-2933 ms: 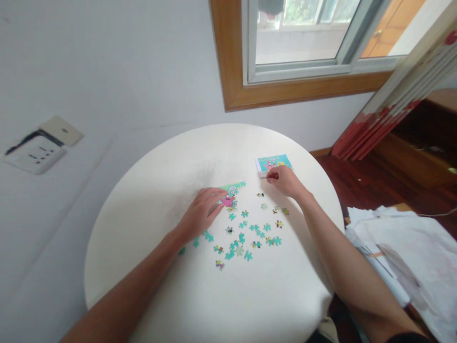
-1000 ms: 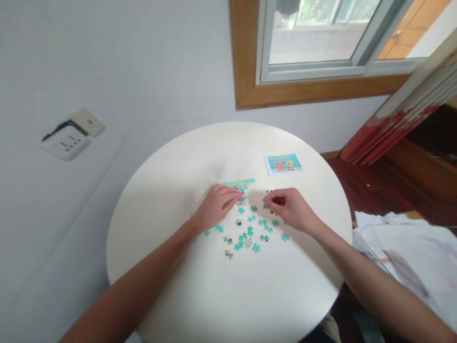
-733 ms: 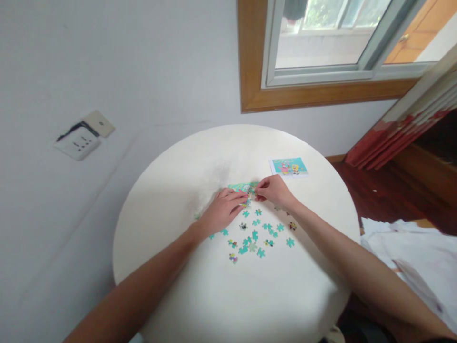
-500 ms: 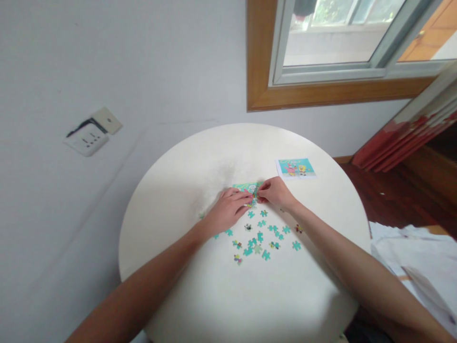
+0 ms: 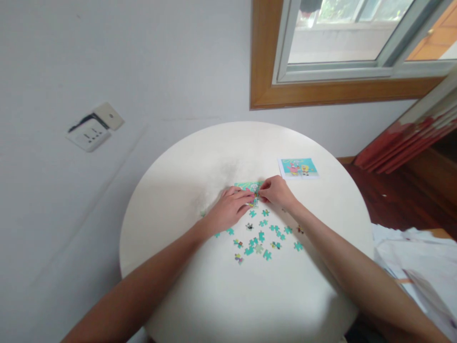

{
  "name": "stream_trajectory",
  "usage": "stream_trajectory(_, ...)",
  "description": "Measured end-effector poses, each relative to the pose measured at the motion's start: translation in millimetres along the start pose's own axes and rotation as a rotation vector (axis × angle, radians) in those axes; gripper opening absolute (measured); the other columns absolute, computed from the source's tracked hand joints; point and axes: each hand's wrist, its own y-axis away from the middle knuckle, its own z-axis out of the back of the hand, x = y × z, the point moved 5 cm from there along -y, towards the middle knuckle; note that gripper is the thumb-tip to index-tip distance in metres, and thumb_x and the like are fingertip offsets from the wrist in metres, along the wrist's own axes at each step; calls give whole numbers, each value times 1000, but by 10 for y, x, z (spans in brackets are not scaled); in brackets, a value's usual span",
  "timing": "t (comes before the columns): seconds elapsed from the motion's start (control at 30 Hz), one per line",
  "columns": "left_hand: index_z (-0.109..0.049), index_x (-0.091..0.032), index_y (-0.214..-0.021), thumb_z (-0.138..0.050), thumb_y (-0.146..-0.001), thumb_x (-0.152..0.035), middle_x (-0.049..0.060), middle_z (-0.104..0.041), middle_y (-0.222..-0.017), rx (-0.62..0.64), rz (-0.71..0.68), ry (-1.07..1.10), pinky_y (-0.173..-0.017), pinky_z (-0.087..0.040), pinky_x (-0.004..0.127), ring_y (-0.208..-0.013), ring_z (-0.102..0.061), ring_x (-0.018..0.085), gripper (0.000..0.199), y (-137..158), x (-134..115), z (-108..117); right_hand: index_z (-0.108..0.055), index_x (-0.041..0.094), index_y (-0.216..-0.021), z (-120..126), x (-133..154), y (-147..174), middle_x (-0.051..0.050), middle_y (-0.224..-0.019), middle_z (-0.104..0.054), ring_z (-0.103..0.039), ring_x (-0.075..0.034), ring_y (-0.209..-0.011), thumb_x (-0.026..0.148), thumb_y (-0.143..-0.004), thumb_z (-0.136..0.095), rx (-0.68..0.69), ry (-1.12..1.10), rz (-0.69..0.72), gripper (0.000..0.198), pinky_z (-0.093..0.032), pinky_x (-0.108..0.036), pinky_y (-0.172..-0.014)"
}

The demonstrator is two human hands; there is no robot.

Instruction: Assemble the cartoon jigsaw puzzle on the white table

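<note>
A partly joined jigsaw puzzle (image 5: 246,185), teal with a cartoon picture, lies on the round white table (image 5: 221,305). My left hand (image 5: 228,210) rests flat over its lower left part, fingers stretched out across it. At the puzzle's right edge my right hand (image 5: 277,191) is closed in a pinch on a puzzle piece, mostly hidden by the fingers. Loose puzzle pieces (image 5: 262,236), most of them teal, are scattered on the near side of both hands. Part of the joined puzzle is covered by my hands.
A printed picture card (image 5: 299,167) with two cartoon figures lies at the back right of the table. White papers (image 5: 417,252) are piled beyond the right edge. A wall socket (image 5: 89,135) is on the left, and a window (image 5: 339,45) stands behind.
The whole view has shifted slightly. Both hands keep nearly the same places at the puzzle, and the loose pieces lie as before.
</note>
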Motion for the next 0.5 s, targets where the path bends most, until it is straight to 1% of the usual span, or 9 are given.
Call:
stream_trajectory(0.17, -64, -29, -123, -48, -99, -34, 1, -62, -132, 4, -6, -4, -105, -34, 46, -119, -47, 24, 30, 5, -9, 6, -68, 13, -66, -10, 14, 2, -2, -46, -62, -56, -12, -46, 16, -68, -64, -19, 2, 4, 5, -40, -21, -50)
stream_trajectory(0.27, -64, -29, -123, -48, -99, -33, 1, -61, -133, -2, -10, -5, -106, -34, 45, -120, -47, 24, 29, 7, -7, 4, -68, 13, -68, 34, -2, -6, -3, -52, -65, -58, -12, -48, 17, -72, -63, -30, -22, 32, 7, -41, -22, -53)
stream_trajectory(0.4, -64, -30, -122, -49, -98, -32, 1, -61, -133, -7, -8, 2, -107, -33, 46, -121, -47, 23, 28, 7, 1, -5, -72, 12, -79, 218, -44, 26, -5, -60, -69, -60, -13, -52, 16, -77, -57, -92, 25, 77, 16, -42, -23, -57)
stream_trajectory(0.5, -65, -29, -121, -50, -98, -32, 1, -61, -134, -12, -4, 4, -107, -33, 46, -121, -47, 23, 27, 7, 1, -4, -76, 13, -93, 295, -23, 94, -5, -66, -71, -61, -14, -57, 11, -79, -50, -48, 127, 167, 29, -44, -24, -61)
